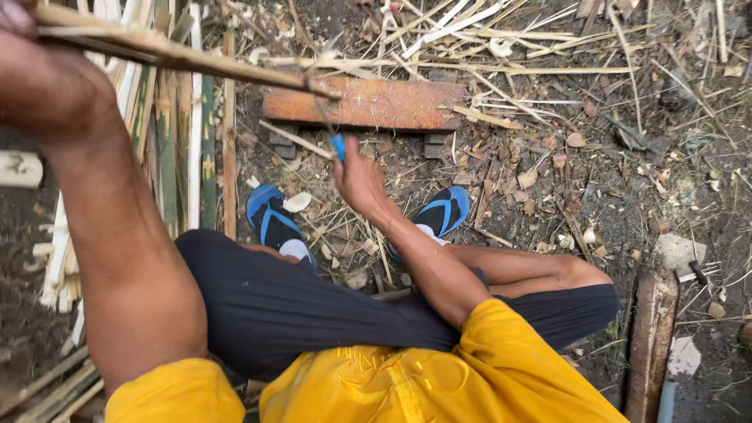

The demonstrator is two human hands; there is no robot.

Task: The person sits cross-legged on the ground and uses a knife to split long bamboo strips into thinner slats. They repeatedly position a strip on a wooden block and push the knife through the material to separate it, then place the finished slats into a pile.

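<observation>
My left hand (27,66) is raised close to the camera at the top left, closed around one end of a long split bamboo strip (188,59) that runs right toward the centre. My right hand (359,178) is lower, in the middle, gripping a knife with a blue handle (338,146). Its thin blade (321,106) reaches up to the far end of the strip. I sit with knees apart, in dark shorts and a yellow shirt.
A rust-orange slab (368,103) lies on blocks ahead of my feet, which wear blue sandals (270,215). Split bamboo strips (184,149) are stacked at the left. Shavings and offcuts litter the dirt. A rusty metal bar (650,345) lies at the right.
</observation>
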